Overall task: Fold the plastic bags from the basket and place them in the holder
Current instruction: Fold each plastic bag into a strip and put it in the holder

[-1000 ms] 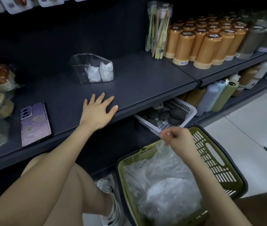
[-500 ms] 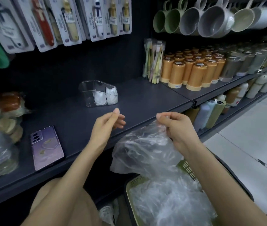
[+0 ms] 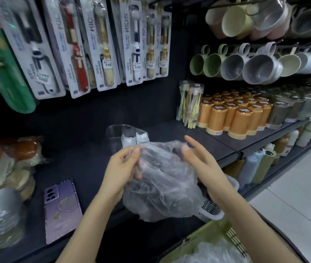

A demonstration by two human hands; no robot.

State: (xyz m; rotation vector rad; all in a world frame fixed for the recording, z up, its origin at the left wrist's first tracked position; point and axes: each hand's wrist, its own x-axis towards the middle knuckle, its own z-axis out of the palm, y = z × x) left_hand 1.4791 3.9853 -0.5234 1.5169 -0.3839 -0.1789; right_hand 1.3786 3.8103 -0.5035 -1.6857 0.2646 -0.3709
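Lying flat at the left of the shelf (image 3: 86, 164): a purple phone (image 3: 61, 209), close enough to be swept by trailing film. Next, the left hand (image 3: 121, 168), grip closed in a pinch on the rim of the plastic bag (image 3: 162, 179). Just behind, the clear holder (image 3: 127, 138), with folded white bags inside. Bag itself up in the air over the shelf edge, crumpled, not yet folded. Then the right hand (image 3: 202, 160), grip wide, fingers straight, thumb merely touching the film. Likely to slip free or balloon if flattened on so slight a hold; liable to drop toward the green basket (image 3: 224, 238) or nudge over the light holder.
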